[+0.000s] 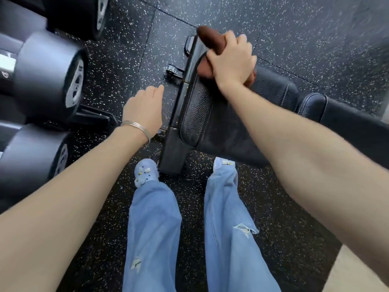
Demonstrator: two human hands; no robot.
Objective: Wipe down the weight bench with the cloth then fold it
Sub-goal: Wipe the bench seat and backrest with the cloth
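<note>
Brown bunched cloth point(207, 37) sits at the far end of the black padded leather weight bench point(197, 110), gripped by the right hand point(231, 60). The left hand point(143, 108), fingers relaxed and holding nothing, hovers just left of the bench.

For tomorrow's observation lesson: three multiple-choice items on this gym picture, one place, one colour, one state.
1. Where is the brown cloth? A) on the black padded leather weight bench B) in a bucket C) on a shelf
2. The person's ripped denim trousers are: A) black B) light blue C) red
3. The left hand is: A) gripping the cloth B) a fist C) open, empty
Answers: A, the right hand grips it against the pad's end; B, pale blue legs; C, fingers relaxed, holding nothing.
</note>
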